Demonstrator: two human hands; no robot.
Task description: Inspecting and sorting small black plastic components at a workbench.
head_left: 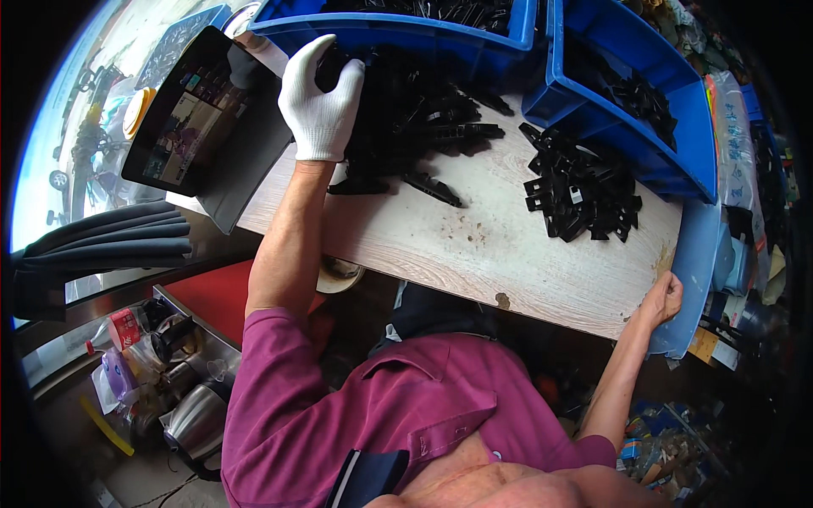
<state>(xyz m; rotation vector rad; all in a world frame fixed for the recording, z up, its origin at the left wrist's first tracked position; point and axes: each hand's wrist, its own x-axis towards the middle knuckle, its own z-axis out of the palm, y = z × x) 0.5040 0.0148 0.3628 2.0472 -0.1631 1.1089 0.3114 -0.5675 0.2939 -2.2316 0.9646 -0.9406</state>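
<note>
My left hand, in a white knitted glove, is raised over the left side of a heap of long black plastic parts. Its thumb and fingers stand apart in a curve, with dark parts showing through the gap. At the table's right edge, my bare right hand is curled closed beside a light blue plastic panel; whatever its fingers may hold is hidden. A separate pile of smaller black plastic parts lies on the right half of the pale wood-grain table.
Blue bins holding black parts stand along the far side, with another blue bin at the right. A tablet leans on a dark stand at the left. A steel kettle sits low at the left, and clutter lies below right.
</note>
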